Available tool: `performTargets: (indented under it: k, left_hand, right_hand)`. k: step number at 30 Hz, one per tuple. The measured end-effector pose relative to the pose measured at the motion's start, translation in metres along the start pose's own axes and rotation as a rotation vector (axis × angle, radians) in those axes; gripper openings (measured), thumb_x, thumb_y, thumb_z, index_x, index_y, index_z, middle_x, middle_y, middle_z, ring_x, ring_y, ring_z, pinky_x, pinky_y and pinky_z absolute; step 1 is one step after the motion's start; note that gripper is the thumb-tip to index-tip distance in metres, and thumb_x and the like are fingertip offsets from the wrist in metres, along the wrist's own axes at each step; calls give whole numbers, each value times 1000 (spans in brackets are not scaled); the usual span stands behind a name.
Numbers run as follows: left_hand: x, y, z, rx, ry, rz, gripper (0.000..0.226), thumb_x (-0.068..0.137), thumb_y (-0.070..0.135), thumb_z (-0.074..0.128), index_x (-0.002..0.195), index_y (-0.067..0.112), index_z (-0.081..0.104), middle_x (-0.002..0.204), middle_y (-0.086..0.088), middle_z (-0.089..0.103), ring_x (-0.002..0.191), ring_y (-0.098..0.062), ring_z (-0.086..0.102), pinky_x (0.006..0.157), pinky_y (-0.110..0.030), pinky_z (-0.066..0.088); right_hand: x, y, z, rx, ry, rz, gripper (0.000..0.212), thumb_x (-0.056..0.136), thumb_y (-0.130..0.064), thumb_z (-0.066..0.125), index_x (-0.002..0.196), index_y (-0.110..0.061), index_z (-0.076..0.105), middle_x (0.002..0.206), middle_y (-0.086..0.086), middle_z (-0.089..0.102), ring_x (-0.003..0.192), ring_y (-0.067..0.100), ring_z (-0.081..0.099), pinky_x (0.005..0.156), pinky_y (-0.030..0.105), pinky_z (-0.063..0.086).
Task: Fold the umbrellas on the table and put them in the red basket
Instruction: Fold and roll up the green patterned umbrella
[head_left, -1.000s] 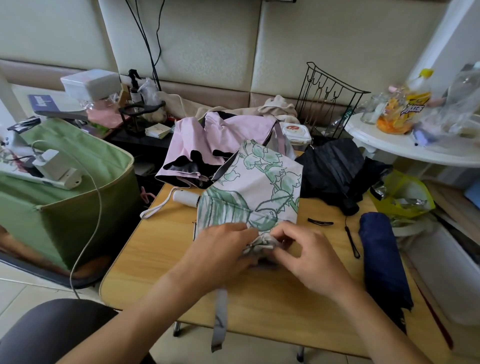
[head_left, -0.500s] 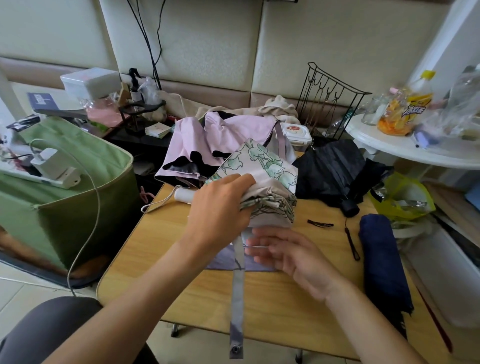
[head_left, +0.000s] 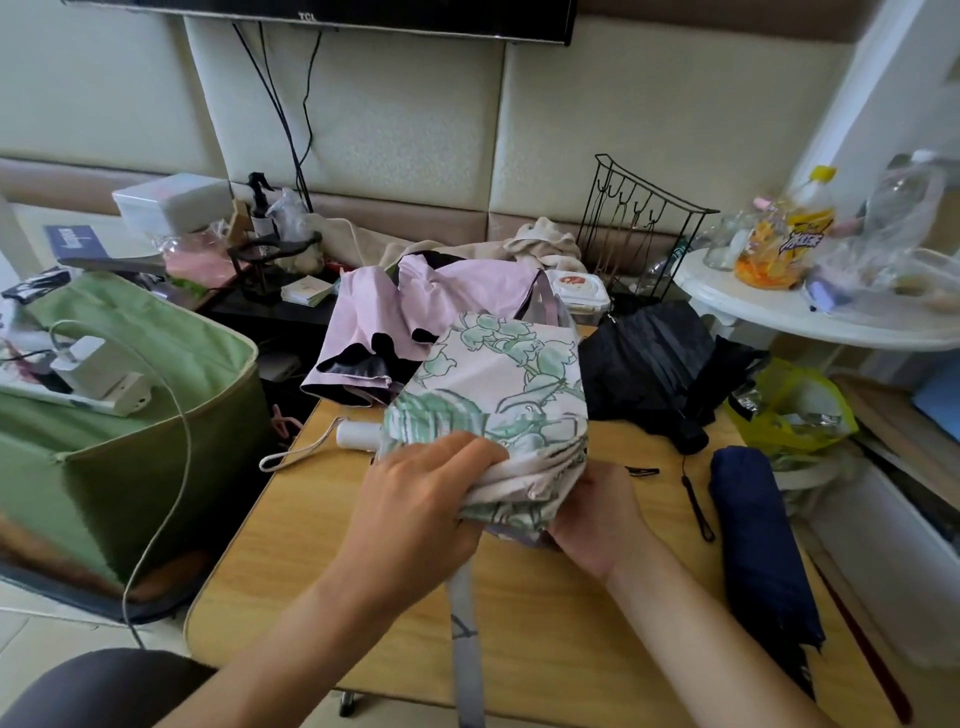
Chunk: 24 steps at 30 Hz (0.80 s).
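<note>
My left hand (head_left: 415, 514) and right hand (head_left: 597, 512) clamp the green-leaf-printed fabric umbrella (head_left: 493, 400); loosening either grip lets the pleats spring apart.

Four umbrellas on the wooden tabletop (head_left: 291, 545), one being gathered

The floral umbrella (head_left: 498, 395), pale with green leaves, is held bunched above the tabletop, its white handle (head_left: 358, 435) pointing left and its closing strap (head_left: 467, 649) hanging down. A pink umbrella (head_left: 415, 312) and a black umbrella (head_left: 649, 358) lie loosely collapsed behind it; a navy umbrella (head_left: 753, 540) lies rolled along the right edge.
</note>
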<state>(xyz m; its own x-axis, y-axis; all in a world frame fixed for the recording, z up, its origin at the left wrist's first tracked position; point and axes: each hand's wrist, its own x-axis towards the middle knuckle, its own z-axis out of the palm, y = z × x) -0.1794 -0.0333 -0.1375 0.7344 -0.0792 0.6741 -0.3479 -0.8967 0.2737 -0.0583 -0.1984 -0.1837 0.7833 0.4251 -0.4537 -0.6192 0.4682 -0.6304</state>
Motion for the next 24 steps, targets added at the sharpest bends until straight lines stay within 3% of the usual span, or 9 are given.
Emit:
performTargets:
  k: [2, 4, 6, 7, 11, 15, 19, 22, 24]
  left_hand:
    - [-8, 1, 3, -56, -80, 30, 36, 71, 5, 77, 101, 22, 69, 94, 10, 65, 78, -13, 60, 66, -27, 48]
    - [-16, 4, 7, -147, -197, -4, 40, 72, 9, 78, 106, 26, 68, 114, 11, 63, 107, -10, 60, 88, -35, 54]
    - [-24, 3, 12, -182, -357, -44, 39, 77, 16, 76, 110, 32, 66, 154, 11, 39, 153, -10, 25, 124, -47, 28]
    - [-27, 1, 13, -173, -433, -40, 37, 79, 16, 74, 111, 33, 65, 165, 11, 20, 159, -11, 0, 128, -50, 8]
    - [-33, -3, 14, -177, -590, -26, 44, 79, 7, 61, 114, 33, 59, 171, 11, -6, 154, -9, -26, 126, -55, -9]
    - [-34, 3, 11, -195, -615, -21, 44, 80, 7, 56, 117, 32, 58, 171, 14, -9, 153, -6, -28, 125, -54, -14]
    - [-41, 11, 16, -138, -669, 0, 31, 91, 17, 58, 117, 35, 56, 170, 15, -15, 150, -5, -34, 122, -52, -21]
    - [-43, 14, 24, -107, -679, -15, 33, 89, 17, 59, 115, 36, 52, 170, 14, -17, 149, -7, -36, 122, -55, -20]
    - [-43, 14, 27, -91, -686, -36, 35, 88, 17, 60, 115, 37, 50, 170, 15, -19, 148, -7, -37, 123, -56, -19]
  right_hand:
    - [-1, -5, -5, -6, -32, 58, 75, 106, -57, 22, 138, 1, 58, 139, 29, 61, 125, 43, 62, 98, 51, 55]
    - [-5, -9, -4, -45, -56, 95, 92, 98, -75, 22, 139, -2, 59, 140, 30, 59, 129, 44, 58, 104, 52, 48]
    - [-5, -12, -1, -254, -49, 44, 71, 104, -60, 32, 131, -4, 67, 131, 25, 68, 121, 42, 65, 104, 52, 49]
    - [-6, -12, 2, -386, -14, 1, 59, 106, -48, 36, 126, -5, 71, 125, 22, 72, 115, 39, 69, 103, 51, 52]
    - [-2, -16, -2, -580, 74, -211, 49, 104, -51, 45, 115, -18, 79, 121, 9, 76, 110, 27, 73, 102, 47, 53]
    - [-4, -33, -5, -290, 69, -221, 69, 93, -69, 52, 100, -8, 83, 117, 23, 74, 106, 38, 73, 103, 52, 51]
    - [3, -45, -17, -274, 76, -189, 91, 84, -78, 59, 125, 2, 70, 135, 32, 61, 121, 48, 63, 112, 61, 43]
    - [3, -61, -9, -302, 83, -220, 81, 84, -80, 60, 118, -9, 78, 139, 31, 58, 119, 41, 63, 114, 53, 41]
    - [3, -72, -4, -306, 10, -212, 97, 79, -82, 65, 137, -5, 64, 145, 31, 54, 126, 41, 61, 117, 53, 37]
